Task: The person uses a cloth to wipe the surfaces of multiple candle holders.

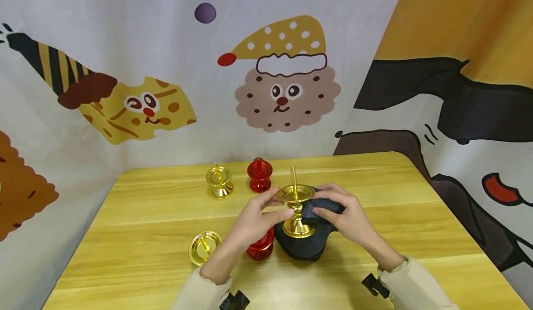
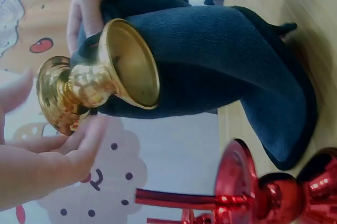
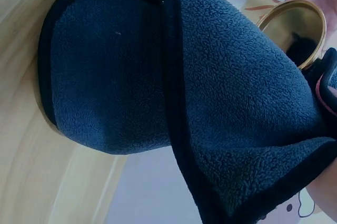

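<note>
A gold candle holder (image 1: 299, 229) with a thin upright spike is raised above the table in front of me. My left hand (image 1: 254, 217) holds it from the left, its fingers and thumb about the stem just under the dish. From the right, my right hand (image 1: 347, 213) grips a dark blue cloth (image 1: 301, 251) with black edging and presses it against the holder's stem. The left wrist view shows the holder's hollow base (image 2: 134, 69) beside the cloth. Loose cloth (image 3: 226, 77) hangs in folds and hides most of the right hand in the right wrist view.
Behind, a smaller gold candle holder (image 1: 223, 190) and a red one (image 1: 260, 185) stand on the wooden table (image 1: 137, 217). Nearer, another gold holder (image 1: 195, 250) is left of my left forearm, which partly covers a red holder (image 1: 261, 252). A printed curtain (image 1: 166, 32) hangs behind.
</note>
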